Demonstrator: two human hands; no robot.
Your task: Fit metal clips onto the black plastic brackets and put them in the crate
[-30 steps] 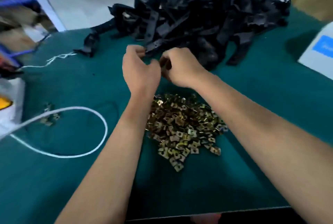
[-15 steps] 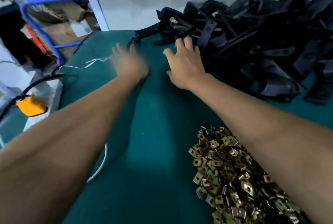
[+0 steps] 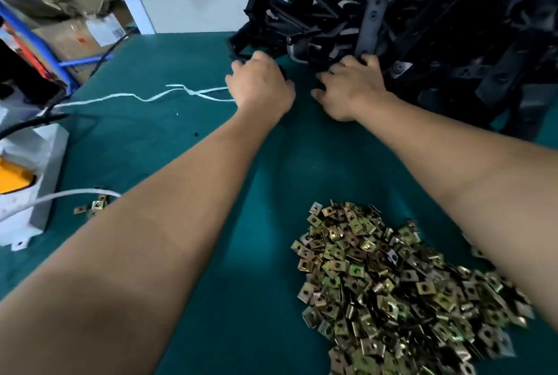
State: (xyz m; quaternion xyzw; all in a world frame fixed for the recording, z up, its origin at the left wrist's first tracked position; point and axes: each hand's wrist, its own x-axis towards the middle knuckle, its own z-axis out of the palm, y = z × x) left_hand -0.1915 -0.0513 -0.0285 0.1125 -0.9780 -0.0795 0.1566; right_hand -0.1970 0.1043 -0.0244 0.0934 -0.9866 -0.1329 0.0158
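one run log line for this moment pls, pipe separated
stage: picking brackets | left hand: grips bracket at pile edge | right hand: on black bracket pile, grip unclear | metal clips: untouched on green table | crate: not visible

Both forearms are bare to the frame edge, with no sleeves, gloves or jewellery showing.

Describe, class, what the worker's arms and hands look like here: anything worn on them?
Nothing is worn. Both forearms are bare for as far as the picture shows, with no sleeve in view. The left hand and right hand have no gloves, and no watch, wristband or ring shows.
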